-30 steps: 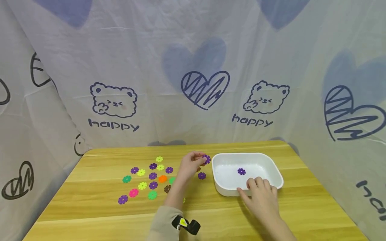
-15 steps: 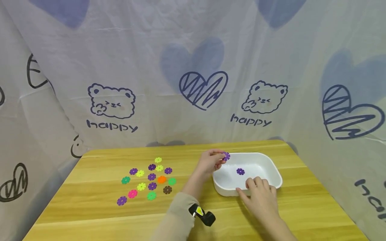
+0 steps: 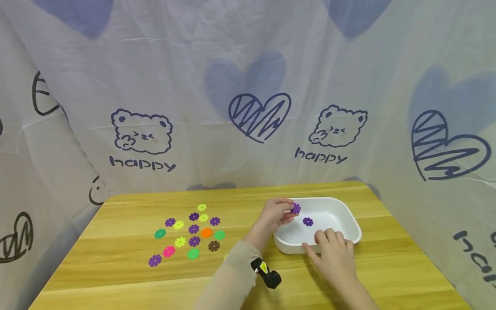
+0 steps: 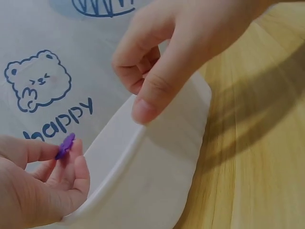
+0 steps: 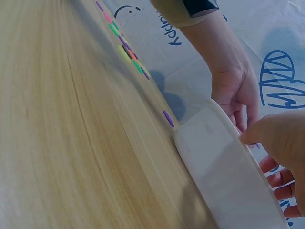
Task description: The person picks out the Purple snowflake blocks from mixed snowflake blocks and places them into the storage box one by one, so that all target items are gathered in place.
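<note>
My left hand (image 3: 277,213) pinches a purple notched plastic disc (image 3: 296,208) between thumb and fingers, over the left part of a white plastic basin (image 3: 357,230). In the left wrist view this disc (image 4: 65,146) is seen nearly edge-on, just above the rim. A second purple disc (image 3: 308,221) lies on the basin's floor. With its thumb outside and fingers inside, my right hand (image 3: 336,254) grips the basin's near rim. Another purple disc (image 5: 168,118) lies on the table by the basin in the right wrist view; my left arm hides it in the head view.
Several notched discs lie spread on the left half of the wooden table (image 3: 116,275), among them a pink disc (image 3: 168,251), an orange disc (image 3: 207,232) and a brown disc (image 3: 214,246). A printed white curtain (image 3: 201,150) hangs right behind the table.
My left hand has carried its purple disc rightward from beside the basin to over it, then slightly lower. My right hand has stayed at the near rim.
</note>
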Tool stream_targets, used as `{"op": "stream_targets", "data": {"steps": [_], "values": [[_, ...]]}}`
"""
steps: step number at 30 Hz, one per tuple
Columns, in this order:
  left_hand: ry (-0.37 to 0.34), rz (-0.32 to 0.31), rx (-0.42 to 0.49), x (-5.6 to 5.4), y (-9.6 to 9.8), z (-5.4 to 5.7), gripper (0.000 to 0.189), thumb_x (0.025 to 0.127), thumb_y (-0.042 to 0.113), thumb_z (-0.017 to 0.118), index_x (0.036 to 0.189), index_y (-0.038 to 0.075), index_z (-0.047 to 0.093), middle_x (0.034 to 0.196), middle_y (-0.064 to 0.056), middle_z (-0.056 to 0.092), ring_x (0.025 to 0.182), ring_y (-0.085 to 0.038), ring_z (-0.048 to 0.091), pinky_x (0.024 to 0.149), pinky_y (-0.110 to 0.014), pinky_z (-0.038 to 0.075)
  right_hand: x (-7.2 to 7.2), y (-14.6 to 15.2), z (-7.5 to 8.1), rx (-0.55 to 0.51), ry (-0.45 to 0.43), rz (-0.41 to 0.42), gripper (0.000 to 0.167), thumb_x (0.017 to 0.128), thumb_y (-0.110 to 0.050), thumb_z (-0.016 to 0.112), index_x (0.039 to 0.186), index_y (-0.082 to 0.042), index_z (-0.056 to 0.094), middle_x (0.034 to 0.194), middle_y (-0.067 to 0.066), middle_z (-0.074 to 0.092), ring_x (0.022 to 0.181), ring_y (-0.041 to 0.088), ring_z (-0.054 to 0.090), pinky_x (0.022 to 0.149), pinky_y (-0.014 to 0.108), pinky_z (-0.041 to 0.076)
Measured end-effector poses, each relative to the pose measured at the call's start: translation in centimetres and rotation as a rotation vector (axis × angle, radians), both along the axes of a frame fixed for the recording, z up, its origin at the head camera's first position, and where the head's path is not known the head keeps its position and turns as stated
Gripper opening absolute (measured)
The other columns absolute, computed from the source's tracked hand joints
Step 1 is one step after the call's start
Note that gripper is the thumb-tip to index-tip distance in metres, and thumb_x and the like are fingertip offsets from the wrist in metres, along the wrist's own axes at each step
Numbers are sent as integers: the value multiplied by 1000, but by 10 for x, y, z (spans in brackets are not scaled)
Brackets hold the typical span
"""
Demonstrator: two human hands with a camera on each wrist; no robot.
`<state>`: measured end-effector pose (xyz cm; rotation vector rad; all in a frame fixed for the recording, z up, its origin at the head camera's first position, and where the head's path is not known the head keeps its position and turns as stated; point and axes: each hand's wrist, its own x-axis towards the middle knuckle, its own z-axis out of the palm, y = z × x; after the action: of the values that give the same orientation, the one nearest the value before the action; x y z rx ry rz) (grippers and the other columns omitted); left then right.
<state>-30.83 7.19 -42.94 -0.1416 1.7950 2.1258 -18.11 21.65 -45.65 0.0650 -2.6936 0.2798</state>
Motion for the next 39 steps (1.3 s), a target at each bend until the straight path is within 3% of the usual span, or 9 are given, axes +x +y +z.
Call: {"op": "stream_targets", "data": {"steps": [7, 13, 16, 18, 21, 25, 30, 39], "values": [[-30, -5, -63, -2, 5, 1, 21, 91, 0, 60, 111, 0, 67, 95, -13, 71, 71, -17, 67, 67, -26, 59, 0, 0, -1, 4, -3, -2, 34, 87, -46, 67, 88, -14, 56, 91, 4, 55, 90, 28, 48, 77, 46, 38], [3, -19, -195, 0, 12, 2, 25, 88, -2, 62, 113, -1, 66, 98, -12, 70, 84, -24, 72, 70, -30, 56, -1, 1, -3, 5, 6, -8, 34, 86, -47, 68, 87, -14, 56, 90, 4, 54, 90, 27, 48, 77, 46, 37], [50, -24, -315, 0, 18, -1, 25, 86, -3, 63, 111, -1, 66, 95, -11, 70, 86, -27, 73, 68, -31, 55, 0, 2, -2, 6, 9, -6, 34, 86, -46, 68, 88, -14, 56, 90, 4, 54, 90, 28, 48, 78, 46, 38], [90, -27, -410, -2, 22, -4, 24, 83, -5, 63, 107, 1, 67, 87, -9, 69, 78, -24, 72, 61, -29, 53, 0, 2, -2, 7, 11, -5, 34, 86, -46, 68, 88, -14, 56, 90, 4, 54, 90, 28, 48, 78, 47, 38], [169, -42, -549, -4, 25, -8, 23, 79, -6, 63, 100, 1, 67, 76, -7, 63, 58, -16, 61, 49, -24, 47, 0, 2, -1, 9, 12, -1, 34, 86, -46, 67, 88, -15, 56, 91, 4, 54, 90, 27, 49, 78, 47, 39], [235, -42, -630, -2, 25, -9, 22, 78, -3, 67, 99, 1, 69, 80, -7, 62, 55, -11, 47, 45, -18, 40, 0, 1, -2, 5, 14, 3, 33, 86, -46, 67, 88, -15, 56, 92, 4, 55, 90, 27, 49, 79, 46, 39], [293, -43, -563, 3, 19, -6, 23, 82, 2, 68, 105, 2, 70, 92, -10, 70, 68, -12, 58, 57, -19, 50, -1, -1, -3, 6, 25, 3, 34, 85, -46, 69, 88, -15, 56, 92, 4, 56, 90, 27, 49, 79, 46, 39], [306, -34, -280, 11, 0, 4, 21, 89, 8, 64, 110, 4, 68, 100, -9, 69, 86, -16, 65, 78, -31, 59, 1, 0, -2, 6, 25, 10, 33, 87, -46, 67, 87, -14, 56, 91, 4, 55, 90, 28, 49, 76, 46, 38]]}}
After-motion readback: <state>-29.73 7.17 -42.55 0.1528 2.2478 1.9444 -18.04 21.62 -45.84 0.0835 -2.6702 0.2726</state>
